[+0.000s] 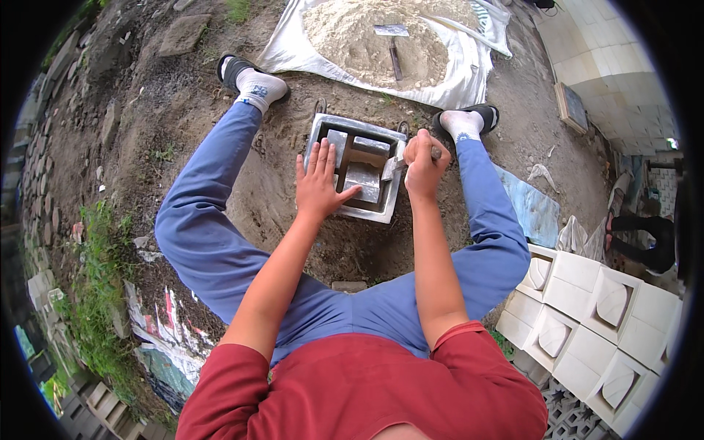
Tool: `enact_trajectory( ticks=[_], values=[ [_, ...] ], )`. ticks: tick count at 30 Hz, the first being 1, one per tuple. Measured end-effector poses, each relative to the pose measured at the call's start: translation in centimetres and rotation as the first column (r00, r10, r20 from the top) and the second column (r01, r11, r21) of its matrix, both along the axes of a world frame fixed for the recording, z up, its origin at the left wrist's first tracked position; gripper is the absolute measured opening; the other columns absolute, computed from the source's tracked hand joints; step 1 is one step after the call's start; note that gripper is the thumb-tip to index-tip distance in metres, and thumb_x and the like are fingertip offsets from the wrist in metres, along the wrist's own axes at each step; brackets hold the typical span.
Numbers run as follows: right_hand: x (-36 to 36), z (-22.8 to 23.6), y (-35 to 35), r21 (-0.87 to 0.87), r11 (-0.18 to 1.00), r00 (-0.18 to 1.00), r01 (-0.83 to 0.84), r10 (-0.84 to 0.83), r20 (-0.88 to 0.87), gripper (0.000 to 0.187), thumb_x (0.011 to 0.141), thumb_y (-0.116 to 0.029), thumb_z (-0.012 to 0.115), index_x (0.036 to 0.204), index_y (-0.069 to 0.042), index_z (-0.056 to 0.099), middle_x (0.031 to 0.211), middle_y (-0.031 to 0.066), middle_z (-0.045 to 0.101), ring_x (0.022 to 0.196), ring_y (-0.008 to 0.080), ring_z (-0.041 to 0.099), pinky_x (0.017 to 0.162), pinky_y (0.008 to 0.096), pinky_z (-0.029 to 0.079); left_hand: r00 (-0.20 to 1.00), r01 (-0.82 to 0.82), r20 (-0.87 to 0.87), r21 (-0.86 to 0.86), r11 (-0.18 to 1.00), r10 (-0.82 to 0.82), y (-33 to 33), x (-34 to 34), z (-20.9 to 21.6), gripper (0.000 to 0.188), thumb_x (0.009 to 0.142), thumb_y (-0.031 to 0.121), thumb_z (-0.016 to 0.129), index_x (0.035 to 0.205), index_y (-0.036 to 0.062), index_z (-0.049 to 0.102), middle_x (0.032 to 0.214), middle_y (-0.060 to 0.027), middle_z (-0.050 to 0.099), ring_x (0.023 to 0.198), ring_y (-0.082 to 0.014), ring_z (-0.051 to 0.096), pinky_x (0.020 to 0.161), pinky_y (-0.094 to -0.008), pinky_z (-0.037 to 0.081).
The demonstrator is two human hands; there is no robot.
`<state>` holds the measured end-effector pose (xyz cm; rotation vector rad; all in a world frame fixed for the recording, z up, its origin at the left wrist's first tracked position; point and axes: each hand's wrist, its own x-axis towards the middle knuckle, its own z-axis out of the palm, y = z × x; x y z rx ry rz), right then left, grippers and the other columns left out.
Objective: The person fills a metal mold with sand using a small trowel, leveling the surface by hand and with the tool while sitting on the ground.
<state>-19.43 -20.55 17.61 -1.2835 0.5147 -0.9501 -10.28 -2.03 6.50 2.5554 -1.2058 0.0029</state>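
Observation:
A square metal mould (pixel 367 214) lies on the dirt between my legs, with smooth metal blocks (pixel 362 183) set inside it and a brown gap running between them. My left hand (pixel 319 180) rests flat over the mould's left side, fingers straight and thumb out to the right. At the right rim, my right hand (pixel 425 165) is closed around the handle of a small trowel. The trowel's flat metal blade (pixel 390 169) points left over the mould's inner edge. Its tip shows pale smears, and most of the handle is hidden in my fist.
Beyond my feet, a white sack sheet (pixel 282 57) holds a heap of pale sand (pixel 334 33) with a dark-handled flat-bladed tool (pixel 394 55) on top. Pale moulded blocks (pixel 576 277) stand in rows at right, near a blue sheet (pixel 529 209). Another person (pixel 645 238) is far right.

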Motion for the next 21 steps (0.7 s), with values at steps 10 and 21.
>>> enact_trajectory(
  ticks=[10,21],
  values=[
    [2.5,0.7,-1.8,-0.087,0.996,0.996,-0.015,0.006,-0.093,0.049,0.108,-0.018,0.055,0.061,-0.008,0.042,0.056,-0.0044,0.039,0.05,0.0058,0.032,0.049,0.0288,0.025,1.0,-0.01,-0.018,0.029,1.0,0.011,-0.1,0.3,-0.2,0.121,0.079,0.088,0.055,0.166,0.0079,0.027,0.175,-0.0077,0.02,0.162,-0.0239,0.014,0.129,-0.0541,0.009],
    [3.0,-3.8,-3.3,-0.065,0.998,0.991,-0.001,-0.007,-0.134,0.049,0.106,-0.02,0.056,0.06,-0.007,0.045,0.056,-0.0047,0.044,0.052,0.0049,0.038,0.05,0.0291,0.027,0.999,-0.004,-0.045,0.001,1.0,0.004,-0.4,0.4,0.5,0.121,0.079,0.086,0.058,0.166,0.0069,0.026,0.175,-0.0081,0.021,0.162,-0.0239,0.016,0.129,-0.0547,0.011]
  ],
)
